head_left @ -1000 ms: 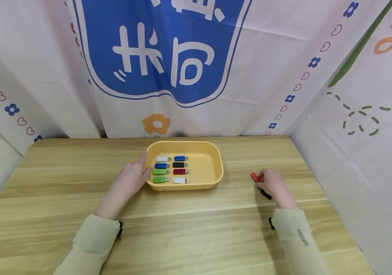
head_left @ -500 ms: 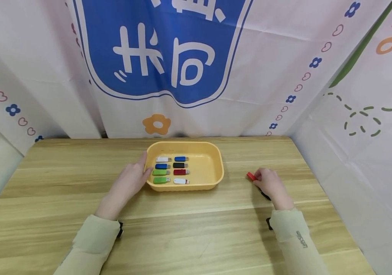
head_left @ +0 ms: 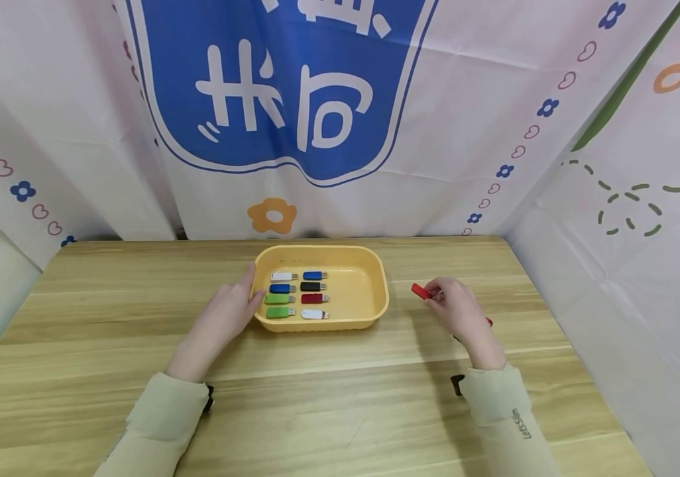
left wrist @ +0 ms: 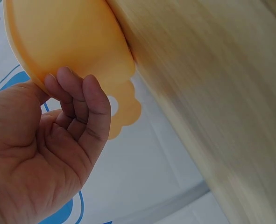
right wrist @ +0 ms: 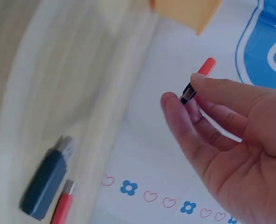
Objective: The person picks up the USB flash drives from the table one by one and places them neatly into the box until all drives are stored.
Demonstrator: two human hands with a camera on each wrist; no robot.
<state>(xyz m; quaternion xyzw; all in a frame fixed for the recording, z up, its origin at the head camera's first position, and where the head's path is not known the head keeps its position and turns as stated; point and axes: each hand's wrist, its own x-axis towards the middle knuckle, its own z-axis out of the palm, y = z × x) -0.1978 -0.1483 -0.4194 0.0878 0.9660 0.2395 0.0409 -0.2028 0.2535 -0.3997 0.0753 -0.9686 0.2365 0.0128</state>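
My left hand [head_left: 223, 317] holds the left rim of a yellow plastic tray [head_left: 360, 288]; in the left wrist view its fingers [left wrist: 93, 100] lie against the outer wall. Several USB sticks lie in two columns in the tray's left and middle, among them a white one [head_left: 282, 276], a black one [head_left: 313, 287] and a dark red one [head_left: 314, 299]. Right of the tray, my right hand [head_left: 458, 311] pinches a red USB stick [head_left: 420, 291] between thumb and fingers, above the table. Its red end [right wrist: 207, 66] sticks out past the thumb in the right wrist view.
On the wooden table [head_left: 340, 397], a black USB stick [right wrist: 44, 183] and another red stick [right wrist: 63, 207] lie by my right hand, mostly hidden by it in the head view. A printed white curtain [head_left: 215, 199] hangs behind the table's back edge.
My right hand has lifted the red USB stick off the table and moved it left, toward the tray. The left hand and the tray have stayed in place.
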